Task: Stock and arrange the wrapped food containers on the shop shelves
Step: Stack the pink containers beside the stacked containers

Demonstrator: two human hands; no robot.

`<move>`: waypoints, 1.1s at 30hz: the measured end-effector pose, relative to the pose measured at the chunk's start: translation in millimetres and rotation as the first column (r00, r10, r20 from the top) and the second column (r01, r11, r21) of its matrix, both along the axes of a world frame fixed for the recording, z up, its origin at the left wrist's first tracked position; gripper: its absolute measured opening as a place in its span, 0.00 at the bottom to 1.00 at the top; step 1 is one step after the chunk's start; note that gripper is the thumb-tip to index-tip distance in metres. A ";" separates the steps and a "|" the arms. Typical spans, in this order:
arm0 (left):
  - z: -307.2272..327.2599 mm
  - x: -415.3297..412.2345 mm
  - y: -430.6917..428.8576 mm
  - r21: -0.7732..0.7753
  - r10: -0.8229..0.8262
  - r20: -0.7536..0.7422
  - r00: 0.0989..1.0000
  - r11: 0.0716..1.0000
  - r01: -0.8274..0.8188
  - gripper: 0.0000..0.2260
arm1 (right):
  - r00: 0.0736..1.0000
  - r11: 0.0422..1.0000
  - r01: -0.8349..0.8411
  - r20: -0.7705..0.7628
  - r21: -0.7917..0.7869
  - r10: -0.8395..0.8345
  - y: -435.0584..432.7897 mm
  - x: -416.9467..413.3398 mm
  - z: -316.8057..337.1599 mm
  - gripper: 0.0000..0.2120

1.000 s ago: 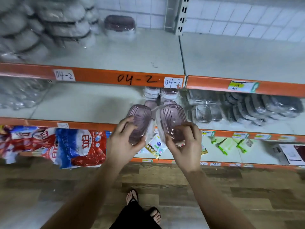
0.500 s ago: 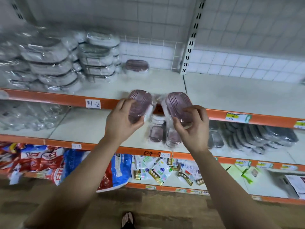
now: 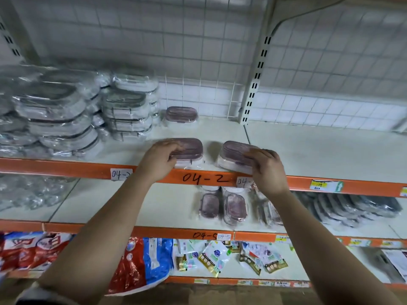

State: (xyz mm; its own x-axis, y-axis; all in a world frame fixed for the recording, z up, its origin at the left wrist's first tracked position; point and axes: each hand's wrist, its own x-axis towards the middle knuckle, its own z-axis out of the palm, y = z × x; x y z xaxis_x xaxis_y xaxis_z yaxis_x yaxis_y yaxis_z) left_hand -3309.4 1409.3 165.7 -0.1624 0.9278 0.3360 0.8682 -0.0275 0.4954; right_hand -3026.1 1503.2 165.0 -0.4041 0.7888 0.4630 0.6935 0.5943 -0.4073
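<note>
Two wrapped purple-lidded containers lie near the front edge of the upper shelf (image 3: 308, 155). My left hand (image 3: 161, 160) grips the left container (image 3: 191, 148) from its near end. My right hand (image 3: 267, 170) grips the right container (image 3: 236, 154), which sits slightly tilted by the shelf lip. A third purple container (image 3: 181, 114) stands further back against the wall grid. More purple containers (image 3: 234, 209) stand on the middle shelf below.
Stacks of wrapped grey-lidded containers (image 3: 61, 119) fill the upper shelf's left side. An upright post (image 3: 253, 84) divides the shelf bays. Dark wrapped containers (image 3: 356, 208) lie at the middle shelf's right. Snack bags (image 3: 141, 260) and sachets sit on the bottom shelf.
Both hands have lifted the two purple containers from in front of the middle shelf up onto the upper shelf's front edge, turning them lid-up. My view has tilted upward.
</note>
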 end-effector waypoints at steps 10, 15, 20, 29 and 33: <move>-11.1 -5.0 20.5 -0.027 0.125 -0.066 0.990 0.992 -0.127 0.25 | 0.988 0.988 0.152 -0.013 -0.028 -0.153 21.9 -40.2 2.1 0.17; -5.6 -13.5 34.6 -0.086 0.110 -0.155 0.982 0.988 -0.124 0.38 | 0.971 0.971 0.238 -0.036 0.035 -0.237 28.9 -56.7 -13.6 0.19; 9.5 -25.1 51.5 -0.041 0.133 -0.134 0.982 0.989 -0.139 0.40 | 0.968 0.968 0.228 -0.132 0.103 -0.214 32.8 -53.9 -22.3 0.16; 61.9 -47.5 138.7 0.059 0.206 -0.227 0.952 0.979 -0.198 0.33 | 0.969 0.959 0.229 -0.138 0.165 -0.207 33.9 -55.5 -23.3 0.16; 65.2 -64.1 173.5 -0.090 0.166 -0.303 0.938 0.975 -0.202 0.27 | 0.972 0.960 0.221 -0.115 0.173 -0.203 32.9 -55.1 -21.2 0.15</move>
State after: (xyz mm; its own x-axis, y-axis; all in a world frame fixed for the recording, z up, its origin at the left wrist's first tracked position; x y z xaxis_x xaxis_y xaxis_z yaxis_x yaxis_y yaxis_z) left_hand -3373.5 1582.7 230.9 -0.2452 0.9268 0.2845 0.9593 0.1895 0.2094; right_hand -3081.2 1536.0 143.7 -0.1833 0.7495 0.6361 0.7750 0.5083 -0.3756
